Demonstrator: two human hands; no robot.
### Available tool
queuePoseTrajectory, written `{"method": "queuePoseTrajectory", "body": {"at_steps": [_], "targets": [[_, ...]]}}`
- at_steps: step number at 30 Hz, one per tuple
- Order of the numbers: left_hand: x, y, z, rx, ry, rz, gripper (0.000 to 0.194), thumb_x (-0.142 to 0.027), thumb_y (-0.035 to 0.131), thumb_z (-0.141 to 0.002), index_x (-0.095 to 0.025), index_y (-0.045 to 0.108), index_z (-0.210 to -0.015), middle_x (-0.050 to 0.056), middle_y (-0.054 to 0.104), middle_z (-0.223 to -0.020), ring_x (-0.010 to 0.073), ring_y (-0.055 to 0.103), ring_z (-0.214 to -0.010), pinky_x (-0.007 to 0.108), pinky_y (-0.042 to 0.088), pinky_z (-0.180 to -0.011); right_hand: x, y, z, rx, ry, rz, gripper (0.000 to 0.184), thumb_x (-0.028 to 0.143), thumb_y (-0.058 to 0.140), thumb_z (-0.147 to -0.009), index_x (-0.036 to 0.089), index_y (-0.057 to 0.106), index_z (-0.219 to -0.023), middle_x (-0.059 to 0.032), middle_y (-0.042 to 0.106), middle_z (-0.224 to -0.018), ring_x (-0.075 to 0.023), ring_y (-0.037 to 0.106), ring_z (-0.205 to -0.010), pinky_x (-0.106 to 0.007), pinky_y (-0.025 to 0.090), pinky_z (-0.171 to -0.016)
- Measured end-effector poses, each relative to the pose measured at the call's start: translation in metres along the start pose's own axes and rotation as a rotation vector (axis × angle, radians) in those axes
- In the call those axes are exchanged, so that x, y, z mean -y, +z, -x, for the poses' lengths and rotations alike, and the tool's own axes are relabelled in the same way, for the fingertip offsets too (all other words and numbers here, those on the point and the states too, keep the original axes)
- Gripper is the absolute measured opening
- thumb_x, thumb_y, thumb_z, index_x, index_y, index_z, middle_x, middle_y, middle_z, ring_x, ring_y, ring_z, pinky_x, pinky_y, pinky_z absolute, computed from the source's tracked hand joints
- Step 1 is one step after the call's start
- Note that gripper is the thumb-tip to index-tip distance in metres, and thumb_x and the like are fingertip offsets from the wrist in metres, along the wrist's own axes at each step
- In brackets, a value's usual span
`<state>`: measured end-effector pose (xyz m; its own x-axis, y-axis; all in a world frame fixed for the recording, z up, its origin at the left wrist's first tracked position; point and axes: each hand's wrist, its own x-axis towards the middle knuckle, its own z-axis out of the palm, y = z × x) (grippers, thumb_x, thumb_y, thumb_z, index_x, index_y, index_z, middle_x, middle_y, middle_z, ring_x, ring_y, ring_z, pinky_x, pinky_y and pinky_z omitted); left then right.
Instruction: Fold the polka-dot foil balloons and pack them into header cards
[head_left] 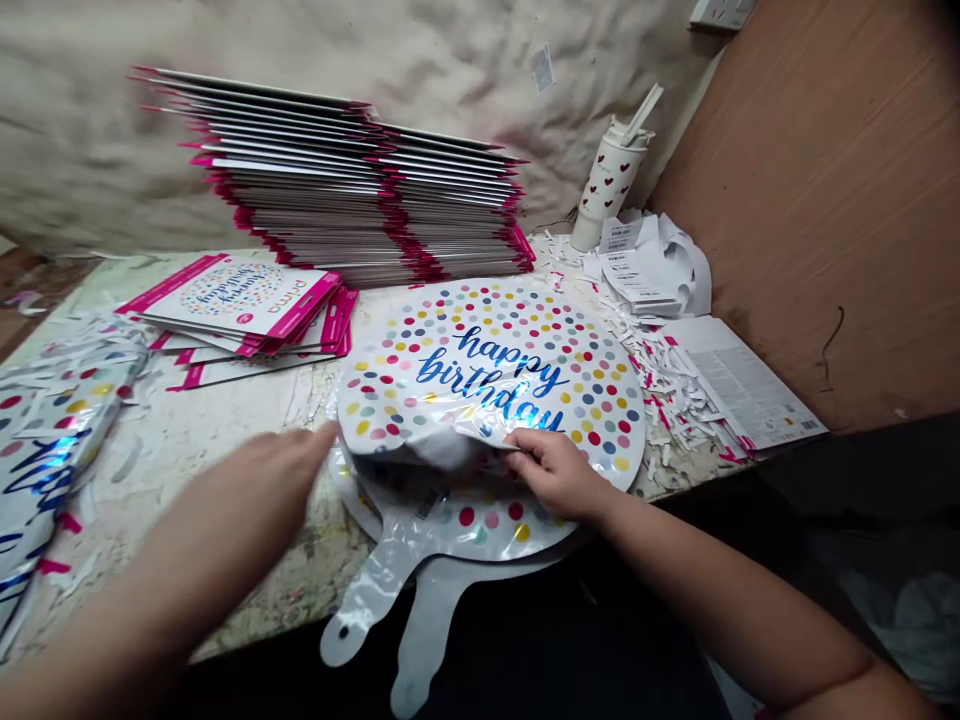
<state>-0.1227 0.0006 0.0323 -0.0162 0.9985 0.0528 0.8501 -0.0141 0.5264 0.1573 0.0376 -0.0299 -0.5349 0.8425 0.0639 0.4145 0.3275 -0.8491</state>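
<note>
Flat round foil balloons printed with coloured dots and blue "happy birthday" lettering lie stacked at the table's front edge. My right hand (553,468) pinches the near edge of the top foil balloon (480,330), lifting and folding it so a greyish underside shows. Beneath it is another dotted balloon (491,530); two pale tails (431,625) hang over the edge. At the stack's left rim is my left hand (262,490), blurred by motion, its fingertips close to the foil. Whether those fingers hold anything I cannot make out.
Pink-edged card packets (337,190) rise in a tall pile at the back, with several more packets (232,300) at left. Another foil balloon (52,450) lies far left. A heart-patterned tumbler (611,185), label strips (645,270), paper scraps (667,390) and a printed card (750,385) are on the right.
</note>
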Motion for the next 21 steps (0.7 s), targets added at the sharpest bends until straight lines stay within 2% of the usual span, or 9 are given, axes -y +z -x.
{"method": "queuePoseTrajectory", "body": {"at_steps": [3,5,6,8,10,13,16,18,21], "targets": [[0.018,-0.017,-0.006,-0.053,0.253,-0.332,0.063,-0.040,0.054,-0.074,-0.018,0.038,-0.131,0.014,0.045,-0.135,0.0336,0.041,-0.121,0.049,0.028,-0.101,0.003,0.000,0.004,-0.054,-0.023,-0.019,0.018,0.020,0.043,-0.086,0.017,0.054,-0.072,0.0005,0.057,-0.067,-0.0116,0.054,-0.063,-0.022,0.044,-0.060],[0.023,-0.002,-0.010,-0.029,0.413,-0.258,0.080,-0.044,0.059,-0.074,-0.024,0.020,-0.141,0.011,0.035,-0.143,0.0303,0.033,-0.129,0.047,0.021,-0.106,0.008,0.008,0.012,-0.064,-0.147,0.082,0.013,0.017,0.045,-0.083,0.017,0.057,-0.079,-0.0023,0.061,-0.074,-0.0136,0.057,-0.069,-0.025,0.048,-0.066],[0.026,0.011,-0.010,0.029,0.468,-0.193,0.078,-0.043,0.059,-0.075,-0.028,0.020,-0.141,0.009,0.038,-0.142,0.0290,0.034,-0.130,0.047,0.018,-0.107,0.009,0.013,0.018,-0.053,-0.231,0.164,0.014,0.015,0.046,-0.080,0.017,0.059,-0.085,-0.0048,0.064,-0.081,-0.0157,0.059,-0.076,-0.028,0.049,-0.071],[0.031,0.042,-0.009,0.164,0.509,-0.070,0.054,-0.039,0.051,-0.081,-0.034,0.039,-0.133,0.004,0.050,-0.134,0.0277,0.040,-0.126,0.045,0.018,-0.108,0.008,0.022,0.032,-0.003,-0.357,0.365,0.031,0.011,0.047,-0.075,0.014,0.059,-0.104,-0.0116,0.064,-0.105,-0.0224,0.058,-0.100,-0.037,0.048,-0.086],[0.039,0.068,-0.004,0.222,0.471,0.040,0.036,-0.035,0.039,-0.087,-0.037,0.057,-0.118,-0.001,0.057,-0.127,0.0254,0.045,-0.123,0.039,0.024,-0.106,-0.005,0.020,0.045,0.019,-0.347,0.540,0.051,0.005,0.045,-0.071,0.010,0.051,-0.122,-0.0157,0.054,-0.126,-0.0270,0.046,-0.120,-0.044,0.042,-0.097],[0.050,0.085,0.000,0.190,0.417,0.071,0.037,-0.035,0.034,-0.088,-0.038,0.062,-0.112,-0.003,0.057,-0.125,0.0239,0.044,-0.124,0.036,0.028,-0.105,-0.039,-0.013,0.056,-0.104,-0.059,0.668,0.064,-0.003,0.039,-0.069,0.007,0.042,-0.132,-0.0157,0.048,-0.133,-0.0247,0.041,-0.127,-0.044,0.040,-0.101],[0.058,0.083,-0.002,0.226,0.501,-0.023,0.039,-0.034,0.036,-0.086,-0.036,0.058,-0.118,-0.003,0.056,-0.127,0.0235,0.043,-0.125,0.038,0.028,-0.107,-0.074,-0.067,0.053,-0.244,0.202,0.707,0.052,0.003,0.038,-0.079,0.014,0.048,-0.129,-0.0123,0.049,-0.132,-0.0245,0.044,-0.124,-0.048,0.039,-0.102],[0.066,0.077,-0.005,0.271,0.576,-0.096,0.044,-0.026,0.036,-0.085,-0.033,0.053,-0.125,-0.002,0.050,-0.133,0.0222,0.040,-0.127,0.038,0.030,-0.107,-0.088,-0.097,0.046,-0.155,0.154,0.673,0.045,0.013,0.045,-0.083,0.019,0.052,-0.127,-0.0087,0.047,-0.135,-0.0254,0.039,-0.128,-0.050,0.031,-0.106],[0.085,0.065,-0.010,0.244,0.591,-0.217,0.053,-0.020,0.040,-0.079,-0.027,0.044,-0.132,0.001,0.040,-0.141,0.0233,0.036,-0.129,0.039,0.032,-0.106,-0.098,-0.124,0.036,0.064,0.013,0.503,0.040,0.021,0.052,-0.081,0.024,0.058,-0.120,-0.0042,0.049,-0.133,-0.0226,0.038,-0.128,-0.044,0.026,-0.109]]}}
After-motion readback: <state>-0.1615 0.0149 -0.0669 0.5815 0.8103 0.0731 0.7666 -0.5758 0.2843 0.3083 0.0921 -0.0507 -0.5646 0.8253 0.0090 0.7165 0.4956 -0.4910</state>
